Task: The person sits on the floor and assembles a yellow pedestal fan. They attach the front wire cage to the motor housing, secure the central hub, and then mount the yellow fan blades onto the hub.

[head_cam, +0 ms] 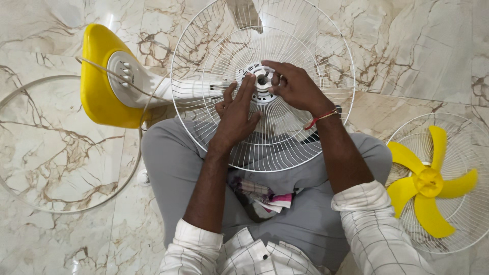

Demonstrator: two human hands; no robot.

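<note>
Largest first: the marble floor (61, 153) fills the frame, and we sit on it with grey-trousered legs crossed at the bottom centre. Resting over our lap, in the upper middle of the frame, is the white rear fan guard (265, 147), still mounted on the fan body, whose yellow base (99, 86) with its white button panel lies at the upper left.

We judge the step in hand to be work at the guard's centre hub (262, 80): fastening or loosening the ring nut around the motor shaft there. Our left hand (235, 114) lies flat against the wires just below and left of the hub, fingers spread and steadying the guard, closed on nothing. Our right hand (295, 86) curls over the hub from the right, fingertips pinching its rim. The next move calls for a firm twist of that pinch while the left hand keeps the guard from turning.

Around us: the yellow blade (428, 183) lies in the front guard (458, 137) at the right edge, a loose white trim ring (30, 198) circles the left floor, and a folded cloth (265, 196) sits in our lap. The guard's wires crowd our fingers; the white cable (102, 66) crosses the base.
</note>
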